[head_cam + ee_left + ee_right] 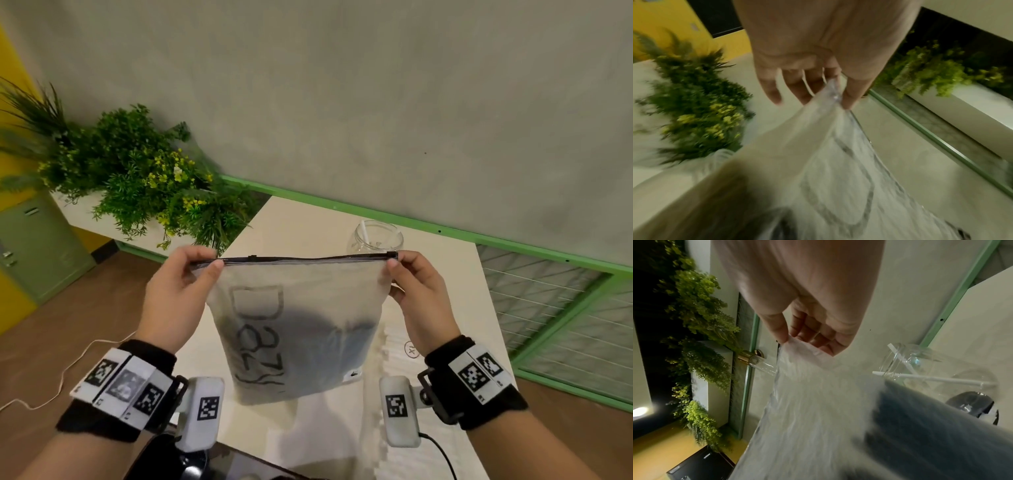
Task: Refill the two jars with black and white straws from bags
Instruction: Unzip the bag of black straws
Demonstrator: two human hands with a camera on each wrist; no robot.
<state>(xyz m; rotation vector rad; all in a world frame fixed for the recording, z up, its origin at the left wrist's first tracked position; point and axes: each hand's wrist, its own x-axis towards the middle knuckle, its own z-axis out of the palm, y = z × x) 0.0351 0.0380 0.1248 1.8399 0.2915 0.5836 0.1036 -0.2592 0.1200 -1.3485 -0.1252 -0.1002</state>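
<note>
A frosted zip bag (294, 325) with dark lettering hangs upright over the white table (308, 219), a dark mass of black straws showing through its lower part (931, 426). My left hand (191, 270) pinches the bag's top left corner (835, 92). My right hand (407, 274) pinches the top right corner (795, 344). The black zip strip (308, 257) runs taut between them. Behind the bag stands a clear glass jar (376, 238) with a few white straws (931, 378). A second jar is not visible in the head view.
A planter of green foliage with yellow flowers (137, 171) borders the table's left. A green-framed rail (411, 219) and grey wall close the far side. A wire-mesh panel (548, 308) lies right. White packaging (397, 346) sits behind the bag; a dark object (972, 404) sits near the jar.
</note>
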